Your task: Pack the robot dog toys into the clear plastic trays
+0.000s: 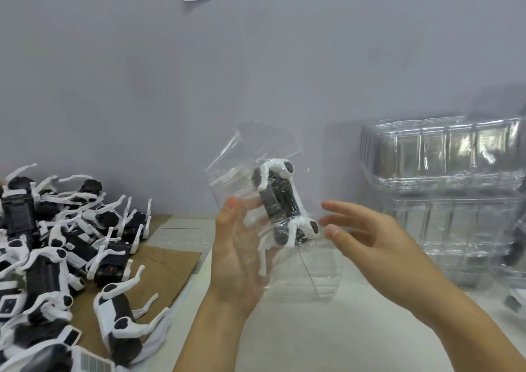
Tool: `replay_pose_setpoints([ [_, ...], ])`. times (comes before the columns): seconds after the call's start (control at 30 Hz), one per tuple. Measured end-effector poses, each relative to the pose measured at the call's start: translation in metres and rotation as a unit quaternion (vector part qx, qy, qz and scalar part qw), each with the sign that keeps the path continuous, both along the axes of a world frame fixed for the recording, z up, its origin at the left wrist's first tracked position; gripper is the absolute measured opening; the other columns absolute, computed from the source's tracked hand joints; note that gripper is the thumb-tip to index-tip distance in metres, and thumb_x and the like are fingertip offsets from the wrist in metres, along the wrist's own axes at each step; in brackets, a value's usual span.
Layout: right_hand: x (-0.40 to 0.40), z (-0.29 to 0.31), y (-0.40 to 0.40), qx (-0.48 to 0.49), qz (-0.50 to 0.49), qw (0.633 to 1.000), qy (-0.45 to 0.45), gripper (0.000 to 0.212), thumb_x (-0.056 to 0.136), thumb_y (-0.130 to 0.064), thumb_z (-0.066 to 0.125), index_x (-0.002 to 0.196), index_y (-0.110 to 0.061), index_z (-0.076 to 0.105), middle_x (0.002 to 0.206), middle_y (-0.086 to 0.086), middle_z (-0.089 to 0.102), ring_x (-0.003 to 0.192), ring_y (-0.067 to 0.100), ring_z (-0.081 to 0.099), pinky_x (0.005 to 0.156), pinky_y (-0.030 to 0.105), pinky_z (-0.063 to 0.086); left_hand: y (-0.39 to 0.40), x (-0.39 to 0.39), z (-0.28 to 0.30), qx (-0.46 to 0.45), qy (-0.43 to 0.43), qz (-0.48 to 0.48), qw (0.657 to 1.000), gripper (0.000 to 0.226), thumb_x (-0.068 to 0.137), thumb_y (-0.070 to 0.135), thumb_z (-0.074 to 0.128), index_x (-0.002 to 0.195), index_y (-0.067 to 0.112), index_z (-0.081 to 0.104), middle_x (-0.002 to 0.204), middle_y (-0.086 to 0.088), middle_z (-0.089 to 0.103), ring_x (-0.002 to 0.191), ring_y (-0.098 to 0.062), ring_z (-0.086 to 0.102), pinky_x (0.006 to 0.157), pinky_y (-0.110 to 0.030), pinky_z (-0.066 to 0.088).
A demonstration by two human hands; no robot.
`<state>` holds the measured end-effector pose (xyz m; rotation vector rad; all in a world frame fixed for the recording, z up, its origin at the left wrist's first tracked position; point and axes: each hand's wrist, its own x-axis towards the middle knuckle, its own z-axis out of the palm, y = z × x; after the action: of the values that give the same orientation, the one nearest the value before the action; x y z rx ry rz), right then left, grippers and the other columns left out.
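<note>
A clear plastic tray with one robot dog toy seated in it is held up above the surface, just right of the frame's centre. The tray is supported from its 9 o'clock side by the left hand, whose fingers are curled loosely against the plastic, the palm cupped beneath the lower edge. At 3 o'clock of the tray the right hand is seen with its fingers extended and relaxed; nothing is gripped by it, and whether the fingertips touch the plastic cannot be told through the blur.

The step in hand is judged to be the seating of the toy in its moulded cavity. It would be done well if the body were pressed squarely in, with the legs tucked inside the tray's outline so that nothing is pinched. The thin plastic should be backed by the left palm while pressure is applied from the right, lest it buckle.

A heap of unpacked dogs lies at 8 o'clock on a sheet of cardboard. A stack of empty trays stands at 3 o'clock against the wall.
</note>
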<state>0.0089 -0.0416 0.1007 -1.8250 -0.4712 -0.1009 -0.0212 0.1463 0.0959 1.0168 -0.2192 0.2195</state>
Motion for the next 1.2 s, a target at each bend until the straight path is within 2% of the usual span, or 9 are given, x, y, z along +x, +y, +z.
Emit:
replay_pose_setpoints([
  [0.2,-0.001,0.029,-0.035,0.154,-0.007,0.988,-0.013,0.028,0.102,-0.024,0.044,0.118,-0.030,0.067,0.113,-0.009,0.073,0.108,0.010,0.068,0.091,0.038,0.052,0.018,-0.004,0.000,0.309,-0.039,0.046,0.949,0.045,0.069,0.056,0.070,0.104,0.029,0.065,0.116,-0.003,0.069,0.113,-0.024,0.064,0.097,-0.044,0.048],
  [0.37,-0.004,0.036,-0.054,0.092,-0.058,0.992,-0.065,0.025,0.101,-0.027,0.050,0.111,-0.036,0.070,0.115,-0.014,0.071,0.107,0.004,0.067,0.095,0.039,0.052,0.002,-0.010,0.001,0.632,0.072,0.000,0.772,0.060,0.049,0.077,0.070,0.099,0.048,0.053,0.109,0.030,0.049,0.106,0.010,0.049,0.077,-0.017,0.045],
  [0.5,-0.002,0.032,-0.048,0.029,-0.078,0.993,-0.080,0.023,0.099,-0.026,0.053,0.109,-0.041,0.069,0.116,-0.021,0.067,0.105,0.000,0.064,0.096,0.034,0.051,-0.035,-0.008,-0.012,0.762,0.097,0.000,0.640,0.062,0.051,0.080,0.067,0.096,0.048,0.040,0.107,0.022,0.036,0.105,-0.010,0.037,0.080,-0.029,0.039],
  [0.6,0.000,0.027,-0.042,0.004,-0.073,0.994,-0.083,0.023,0.099,-0.027,0.054,0.109,-0.042,0.068,0.112,-0.026,0.066,0.102,-0.008,0.062,0.085,0.017,0.047,-0.061,-0.006,-0.028,0.796,0.085,0.014,0.600,0.071,0.053,0.079,0.068,0.107,0.045,0.036,0.118,0.013,0.031,0.115,-0.018,0.028,0.092,-0.035,0.036],
  [0.7,0.004,0.018,-0.038,-0.037,-0.058,0.995,-0.071,0.022,0.099,-0.027,0.054,0.109,-0.039,0.069,0.105,-0.023,0.068,0.098,-0.008,0.062,0.082,0.015,0.048,-0.076,-0.004,-0.041,0.772,0.074,-0.008,0.631,0.098,0.050,0.082,0.070,0.131,0.055,0.022,0.146,0.011,0.018,0.140,-0.017,0.009,0.117,-0.044,0.022],
  [0.83,0.011,0.000,-0.028,-0.159,-0.029,0.986,-0.040,0.023,0.101,-0.027,0.052,0.110,-0.038,0.069,0.103,-0.020,0.068,0.091,-0.009,0.061,0.073,0.008,0.046,-0.058,0.002,-0.035,0.719,0.044,0.014,0.693,0.104,0.055,0.089,0.060,0.143,0.055,0.015,0.151,0.019,0.021,0.144,-0.006,0.010,0.119,-0.036,0.018],
  [0.9,0.013,-0.011,-0.021,-0.214,-0.022,0.976,-0.021,0.025,0.101,-0.030,0.049,0.118,-0.037,0.066,0.113,-0.020,0.065,0.099,-0.006,0.059,0.081,0.013,0.046,-0.042,0.006,-0.028,0.694,0.080,0.086,0.710,0.078,0.070,0.081,0.054,0.138,0.044,0.037,0.137,0.019,0.037,0.134,-0.005,0.028,0.110,-0.030,0.030],
  [1.0,0.013,-0.025,-0.013,-0.282,-0.013,0.959,-0.004,0.030,0.101,-0.032,0.047,0.128,-0.035,0.061,0.127,-0.017,0.060,0.118,0.003,0.052,0.095,0.023,0.042,-0.018,0.009,-0.024,0.682,0.195,0.215,0.671,0.039,0.087,0.061,0.053,0.107,0.028,0.053,0.110,0.006,0.055,0.104,-0.016,0.057,0.090,-0.035,0.049],
  [1.2,0.009,-0.035,-0.005,-0.350,-0.041,0.936,-0.002,0.033,0.101,-0.030,0.048,0.133,-0.032,0.056,0.138,-0.008,0.054,0.136,0.015,0.038,0.112,0.039,0.034,-0.010,0.004,-0.029,0.528,0.346,0.023,0.775,0.030,0.094,0.044,0.057,0.101,0.015,0.056,0.087,-0.009,0.066,0.054,-0.018,0.069,0.059,-0.033,0.061],
])
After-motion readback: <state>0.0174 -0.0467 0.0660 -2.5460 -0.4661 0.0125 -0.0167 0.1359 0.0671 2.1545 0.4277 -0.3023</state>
